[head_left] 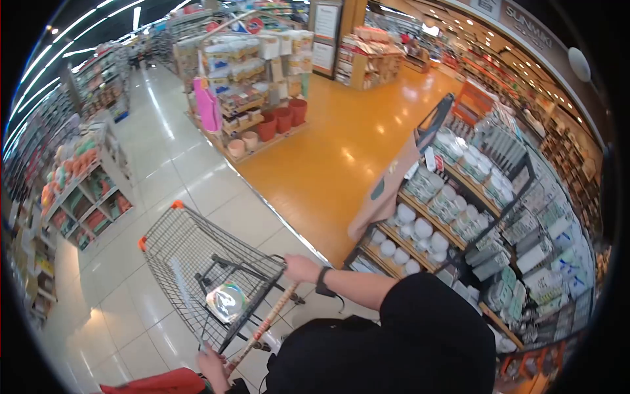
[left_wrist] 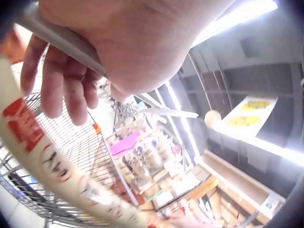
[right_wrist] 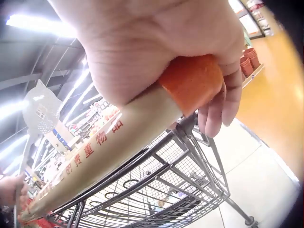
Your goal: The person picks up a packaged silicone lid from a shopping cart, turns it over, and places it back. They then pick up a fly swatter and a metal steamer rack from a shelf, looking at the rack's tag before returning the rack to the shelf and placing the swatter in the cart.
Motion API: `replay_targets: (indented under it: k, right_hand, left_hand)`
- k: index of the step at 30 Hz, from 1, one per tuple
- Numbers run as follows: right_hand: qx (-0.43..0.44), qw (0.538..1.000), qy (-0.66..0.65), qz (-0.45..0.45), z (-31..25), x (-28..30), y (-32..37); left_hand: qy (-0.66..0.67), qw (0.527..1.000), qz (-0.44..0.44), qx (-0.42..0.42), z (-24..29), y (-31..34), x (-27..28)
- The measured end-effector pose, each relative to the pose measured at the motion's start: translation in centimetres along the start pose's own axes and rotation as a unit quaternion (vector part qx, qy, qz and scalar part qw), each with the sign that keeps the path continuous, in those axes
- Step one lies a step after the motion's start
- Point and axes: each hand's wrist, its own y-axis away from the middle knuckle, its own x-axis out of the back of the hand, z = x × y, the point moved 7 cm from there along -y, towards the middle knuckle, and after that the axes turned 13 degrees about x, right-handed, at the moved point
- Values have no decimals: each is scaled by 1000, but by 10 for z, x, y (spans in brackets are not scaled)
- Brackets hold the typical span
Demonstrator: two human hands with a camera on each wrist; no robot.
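Observation:
A shopping cart [head_left: 203, 262] with wire sides and orange front corners stands before the person. My right hand [head_left: 302, 268] wraps round the right end of its pale push bar, at the orange end cap [right_wrist: 192, 83] in the right wrist view. At the bar's left end is my left hand [head_left: 211, 368], its fingers curled round a thin grey rod [left_wrist: 64, 38] above the bar [left_wrist: 61, 171]. A pale perforated paddle with pointed ears [right_wrist: 42, 108] rises on a thin stem from that hand. A round shiny patch [head_left: 226, 302] shows at the cart's seat.
Tiled floor [head_left: 147, 164] stretches ahead, with orange flooring [head_left: 328, 151] to its right. Cubby shelves [head_left: 88, 197] stand left; a display with red pots [head_left: 282, 119] is farther ahead. A rack of white goods [head_left: 420, 230] is close on the right. Something red [head_left: 157, 382] lies lower left.

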Motion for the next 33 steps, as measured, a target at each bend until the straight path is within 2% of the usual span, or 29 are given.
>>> replay_targets:
  k: [2,3,4,5,6,8,10,12,14,16,19,22,23,25,26,27,28,29,31,32,33]
  right_hand:
    - [4,1000,-5,6,-17,1,-30]
    - [-3,1000,-5,9,-24,2,-45]
    - [-3,1000,-9,0,-32,1,-60]
    - [-2,1000,-13,-10,-37,-1,-73]
    - [-3,1000,-13,-11,-36,-4,-86]
    - [17,1000,-9,-13,-55,-12,-118]
    - [29,1000,-11,3,-60,-22,-147]
    - [7,999,-27,-25,-68,-30,-176]
    - [27,999,-26,-28,-80,-35,-203]
    - [43,998,-24,-27,-91,-35,-228]
    - [45,997,-41,-44,-108,-41,-269]
    - [44,997,-44,-53,-121,-49,-311]
    - [29,997,-40,-54,-129,-45,-323]
    - [32,997,-35,-57,-138,-38,-343]
    - [65,995,-43,-65,-150,-45,-361]
    - [70,995,-35,-61,-149,-64,-376]
    - [73,996,-23,-51,-142,-75,-393]
    - [90,995,-18,-50,-148,-78,-405]
    - [120,991,-11,-64,-166,-83,-428]
    - [110,991,-5,-72,-171,-86,-440]
    - [100,992,4,-73,-175,-87,-457]
  left_hand:
    - [-84,992,54,-82,33,-10,19]
    - [-175,972,80,-132,51,-10,22]
    - [-177,972,76,-135,38,-32,20]
    - [-295,927,119,-198,16,-59,15]
    - [-405,863,161,-256,8,-75,9]
    - [-411,870,145,-230,15,-88,14]
    - [-336,895,140,-259,30,-107,23]
    - [-339,901,161,-218,48,-125,34]
    - [-345,891,193,-222,64,-141,42]
    - [-320,903,198,-205,73,-158,51]
    - [-323,888,175,-276,106,-169,53]
    - [-311,892,180,-274,116,-198,62]
    - [-330,903,174,-215,121,-207,65]
    - [-268,912,252,-180,119,-231,68]
    - [-267,934,204,-121,100,-252,69]
    - [-298,899,249,-201,105,-253,73]
    - [-354,881,234,-207,123,-245,72]
    - [-328,893,239,-193,132,-238,76]
    - [-262,897,234,-269,141,-240,81]
    - [-256,901,245,-249,133,-250,82]
    - [-234,919,256,-189,125,-271,82]
